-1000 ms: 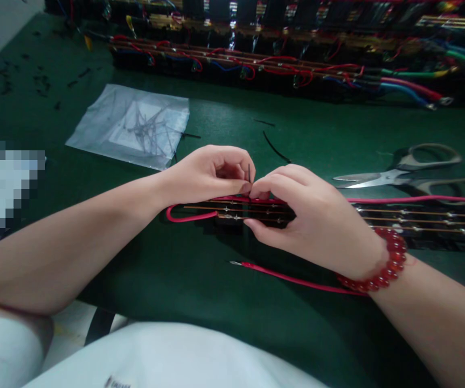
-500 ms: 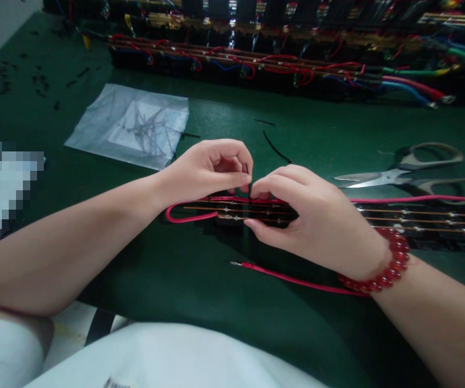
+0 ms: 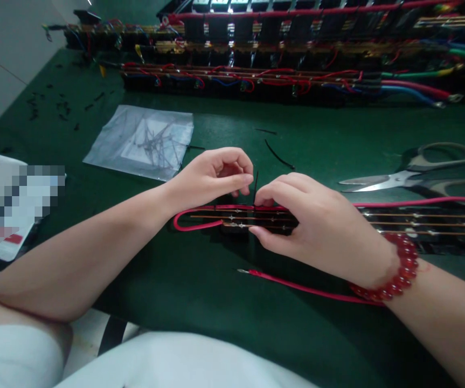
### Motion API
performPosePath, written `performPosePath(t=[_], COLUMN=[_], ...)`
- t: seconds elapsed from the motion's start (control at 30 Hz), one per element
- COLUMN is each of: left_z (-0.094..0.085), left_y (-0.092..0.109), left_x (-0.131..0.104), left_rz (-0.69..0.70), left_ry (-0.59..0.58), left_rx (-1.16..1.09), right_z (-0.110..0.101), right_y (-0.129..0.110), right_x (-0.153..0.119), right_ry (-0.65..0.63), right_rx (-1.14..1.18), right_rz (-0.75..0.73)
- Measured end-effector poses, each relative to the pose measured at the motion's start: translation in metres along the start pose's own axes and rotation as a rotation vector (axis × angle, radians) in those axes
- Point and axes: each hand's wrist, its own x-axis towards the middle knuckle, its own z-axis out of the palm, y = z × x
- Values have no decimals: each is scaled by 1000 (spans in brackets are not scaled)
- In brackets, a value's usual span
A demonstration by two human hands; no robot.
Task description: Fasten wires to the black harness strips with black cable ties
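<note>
Head: left hand [image 3: 245, 180] curled, right hand [image 3: 253, 215] gripping strip [image 3: 434, 225].

Dim, cool light leaves the green tabletop [image 3: 200, 291] shadowed; glints dot the far strips [image 3: 232, 46], slightly soft.

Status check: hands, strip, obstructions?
Right hand gripping strip. Left hand curled beside upright black tie. Scissors beyond strip, apart from both hands.

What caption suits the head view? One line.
Right hand on a wired black strip, left hand beside a black tie pointing up.
</note>
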Motion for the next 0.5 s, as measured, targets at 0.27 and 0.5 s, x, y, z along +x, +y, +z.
performPosePath(t=[0.27, 0.5], left_z=[-1, -1], left_y=[2, 0], left_x=[1, 2], left_rz=[14, 27], left_ry=[-80, -90], left_rx=[74, 193], right_z=[0, 0], right_y=[0, 0], right_x=[0, 0], right_ry=[2, 3], right_rx=[-3, 8], right_rz=[-3, -18])
